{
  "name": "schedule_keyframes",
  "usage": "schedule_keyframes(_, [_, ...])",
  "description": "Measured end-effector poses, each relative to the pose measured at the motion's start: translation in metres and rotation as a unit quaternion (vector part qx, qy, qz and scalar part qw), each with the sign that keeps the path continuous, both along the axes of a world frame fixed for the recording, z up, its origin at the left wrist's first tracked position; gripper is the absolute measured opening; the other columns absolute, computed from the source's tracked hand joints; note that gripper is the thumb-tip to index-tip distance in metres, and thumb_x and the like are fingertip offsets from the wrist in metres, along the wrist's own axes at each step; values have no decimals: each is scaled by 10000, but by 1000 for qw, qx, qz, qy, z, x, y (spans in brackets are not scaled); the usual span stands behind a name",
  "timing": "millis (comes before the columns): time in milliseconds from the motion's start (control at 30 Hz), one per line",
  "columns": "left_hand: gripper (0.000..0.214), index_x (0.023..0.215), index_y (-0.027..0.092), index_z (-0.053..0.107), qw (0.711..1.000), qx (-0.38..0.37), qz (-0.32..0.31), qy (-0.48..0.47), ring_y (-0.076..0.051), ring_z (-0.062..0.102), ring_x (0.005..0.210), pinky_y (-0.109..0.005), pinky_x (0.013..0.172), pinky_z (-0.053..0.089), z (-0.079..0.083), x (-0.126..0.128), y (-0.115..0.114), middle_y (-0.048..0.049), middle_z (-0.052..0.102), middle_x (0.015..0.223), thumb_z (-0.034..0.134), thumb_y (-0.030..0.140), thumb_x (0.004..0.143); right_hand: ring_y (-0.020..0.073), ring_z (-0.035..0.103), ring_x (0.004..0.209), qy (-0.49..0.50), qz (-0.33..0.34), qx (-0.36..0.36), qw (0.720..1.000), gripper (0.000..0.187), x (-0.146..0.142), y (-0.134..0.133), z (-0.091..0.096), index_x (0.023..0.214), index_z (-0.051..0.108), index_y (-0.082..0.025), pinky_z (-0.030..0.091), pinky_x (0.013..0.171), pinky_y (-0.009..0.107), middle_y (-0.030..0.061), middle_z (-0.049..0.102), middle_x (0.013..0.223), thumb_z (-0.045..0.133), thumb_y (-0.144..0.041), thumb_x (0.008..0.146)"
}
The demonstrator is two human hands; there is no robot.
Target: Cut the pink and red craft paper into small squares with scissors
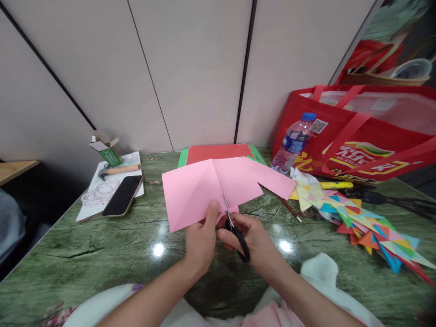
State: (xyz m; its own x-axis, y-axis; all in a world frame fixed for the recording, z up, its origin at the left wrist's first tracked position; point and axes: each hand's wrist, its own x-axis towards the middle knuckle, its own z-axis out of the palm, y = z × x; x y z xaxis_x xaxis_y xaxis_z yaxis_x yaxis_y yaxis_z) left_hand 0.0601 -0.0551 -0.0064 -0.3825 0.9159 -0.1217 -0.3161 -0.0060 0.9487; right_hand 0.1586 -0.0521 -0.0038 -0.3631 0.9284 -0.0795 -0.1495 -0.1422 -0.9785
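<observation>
A creased pink paper sheet [200, 188] is held up over the green marble table [102, 245]. My left hand [200, 243] is closed on the sheet's lower edge, thumb on top. My right hand [255, 240] grips black-handled scissors [235, 229], fingers through the loops. The blades point up into the paper along its middle fold.
Red and green paper sheets [218, 152] lie behind the pink one. A water bottle [294, 143] leans on a red bag [368, 131] at right. Colourful folded paper pieces [361, 218] and a yellow marker [335, 185] lie right. At left: a phone [123, 195], a bead bracelet [100, 190], a hammer [117, 170], a small box [107, 150].
</observation>
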Motion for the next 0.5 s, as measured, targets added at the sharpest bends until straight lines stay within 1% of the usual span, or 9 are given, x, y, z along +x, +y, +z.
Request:
schedule_keyframes(133, [313, 728, 122, 619, 1000, 5, -8, 2, -172, 600, 619, -273, 567, 465, 1, 0, -1, -59, 652, 689, 655, 419, 636, 70, 381, 443, 2, 0, 1, 1000, 336, 0, 1, -1, 663, 578, -148, 316, 427, 205, -52, 479, 508, 747, -412, 541])
schedule_keyframes(300, [314, 693, 138, 602, 1000, -12, -14, 3, -170, 585, 574, -264, 498, 448, 2, 0, -1, -41, 640, 646, 648, 444, 636, 70, 381, 432, -7, 0, 4, 1000, 335, 0, 0, -5, 662, 572, -159, 313, 418, 207, -53, 479, 505, 737, -430, 558])
schedule_keyframes(500, [310, 696, 136, 619, 1000, -4, -7, 8, -174, 598, 620, -267, 555, 462, 2, 1, -1, -47, 636, 660, 638, 442, 651, 68, 399, 426, -5, 3, 4, 1000, 322, 2, 0, -6, 661, 575, -165, 332, 403, 202, -52, 478, 519, 725, -437, 577])
